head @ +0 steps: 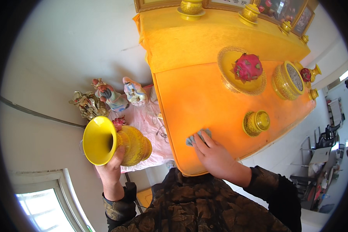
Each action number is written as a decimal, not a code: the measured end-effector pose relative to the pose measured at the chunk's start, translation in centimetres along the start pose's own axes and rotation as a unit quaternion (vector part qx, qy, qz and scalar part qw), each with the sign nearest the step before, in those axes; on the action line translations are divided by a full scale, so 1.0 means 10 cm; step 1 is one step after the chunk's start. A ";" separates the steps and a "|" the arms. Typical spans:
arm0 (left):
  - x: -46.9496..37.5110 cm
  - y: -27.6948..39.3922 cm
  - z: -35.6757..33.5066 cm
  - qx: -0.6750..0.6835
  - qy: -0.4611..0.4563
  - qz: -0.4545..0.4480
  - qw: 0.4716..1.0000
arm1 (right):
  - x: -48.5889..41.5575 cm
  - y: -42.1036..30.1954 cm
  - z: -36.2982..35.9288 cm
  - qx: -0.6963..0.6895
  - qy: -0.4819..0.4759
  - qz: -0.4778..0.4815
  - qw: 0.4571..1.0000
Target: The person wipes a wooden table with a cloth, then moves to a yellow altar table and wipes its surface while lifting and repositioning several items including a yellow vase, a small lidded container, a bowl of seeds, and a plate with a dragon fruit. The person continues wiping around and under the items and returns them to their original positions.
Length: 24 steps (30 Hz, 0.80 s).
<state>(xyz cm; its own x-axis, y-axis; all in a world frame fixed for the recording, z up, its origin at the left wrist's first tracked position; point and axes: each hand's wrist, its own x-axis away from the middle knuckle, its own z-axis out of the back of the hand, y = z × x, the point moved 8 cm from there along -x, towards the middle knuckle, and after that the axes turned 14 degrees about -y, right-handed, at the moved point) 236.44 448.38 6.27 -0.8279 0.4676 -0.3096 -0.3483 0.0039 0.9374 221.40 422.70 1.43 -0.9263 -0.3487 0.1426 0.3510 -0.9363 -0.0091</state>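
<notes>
My left hand (113, 163) grips a yellow ceramic vase (133, 145) with a flared mouth. The vase is held up off the table's left side, its mouth tilted towards me. Under the fingers of my right hand (217, 156) is a grey cloth (198, 137), pressed on the orange-yellow covered tabletop (185, 101). To the right of that hand stands a lidded yellow ceramic cup (255, 123). Farther back, a yellow footed plate (227, 61) bears a dragon fruit (248, 67). Beside the plate is a yellow incense burner (281, 81) filled with grey ash.
Left of the table, a lower stand with pink cloth (153, 142) holds a bearded figurine (111, 97), a white-robed figurine (134, 91), a dragon-like figure (90, 105) and cords. Lidded cups (191, 7) and picture frames line the raised back step (191, 37). A window (46, 208) is at lower left.
</notes>
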 end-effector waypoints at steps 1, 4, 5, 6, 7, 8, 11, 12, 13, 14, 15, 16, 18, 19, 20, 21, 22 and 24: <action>-0.01 0.00 0.02 -0.001 0.002 -0.003 1.000 | 0.03 -0.01 -0.01 -0.007 -0.014 -0.001 1.000; -0.01 -0.02 0.07 -0.022 0.006 0.005 1.000 | -0.07 0.09 -0.02 -0.017 0.003 -0.015 1.000; 0.00 -0.02 0.08 -0.013 0.009 0.007 1.000 | -0.16 0.14 -0.04 0.003 0.001 -0.018 1.000; 0.00 -0.03 0.09 -0.004 0.011 0.009 1.000 | -0.28 0.19 -0.04 0.026 0.013 -0.021 0.999; 0.01 -0.04 0.10 0.005 0.013 0.012 1.000 | -0.42 0.25 -0.03 0.050 0.025 -0.025 0.998; 0.02 -0.04 0.10 0.003 0.012 0.016 1.000 | -0.57 0.34 -0.02 0.047 0.030 -0.037 0.998; 0.07 -0.05 0.14 0.001 0.014 0.027 1.000 | -0.94 0.45 -0.04 0.051 0.029 -0.065 0.996; 0.09 -0.06 0.15 0.004 0.019 0.029 0.999 | -1.02 0.43 -0.07 0.061 0.019 -0.068 0.996; 0.11 -0.07 0.17 0.006 0.024 0.030 0.999 | -1.04 0.41 -0.09 0.066 0.017 -0.081 0.994; 0.13 -0.06 0.18 0.005 0.025 0.027 0.999 | -1.02 0.27 -0.11 0.080 0.015 -0.045 0.996; 0.14 -0.06 0.19 0.004 0.027 0.024 0.999 | -0.99 0.17 -0.12 0.090 0.021 -0.018 0.996; 0.15 -0.07 0.20 -0.003 0.024 0.027 0.999 | -0.99 0.11 -0.19 0.090 -0.015 0.014 0.996; 0.16 -0.07 0.22 -0.014 0.018 0.032 0.999 | -0.95 0.21 -0.02 0.066 0.079 0.001 0.995; 0.16 -0.07 0.22 -0.023 0.013 0.031 0.999 | -0.96 0.31 0.04 0.048 0.105 -0.003 0.993; 0.16 -0.10 0.23 -0.021 0.016 0.041 0.999 | -1.07 0.59 0.11 0.060 0.118 -0.071 0.989; 0.16 -0.12 0.25 -0.020 0.020 0.045 0.999 | -1.21 0.90 0.19 0.075 0.129 -0.139 0.979; 0.16 -0.14 0.25 -0.018 0.018 0.054 0.998 | -1.31 1.18 0.19 0.102 0.086 -0.207 0.969; 0.17 -0.18 0.27 -0.007 0.027 0.063 0.998 | -1.49 1.64 0.13 0.087 0.001 -0.304 0.949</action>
<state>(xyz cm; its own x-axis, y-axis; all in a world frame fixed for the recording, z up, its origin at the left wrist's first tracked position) 236.88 451.60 4.45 -0.8877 0.4154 -0.1987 -0.2463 -0.0637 0.9671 241.12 412.62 0.48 -0.9649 0.2539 0.0668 -0.2318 -0.9432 0.2381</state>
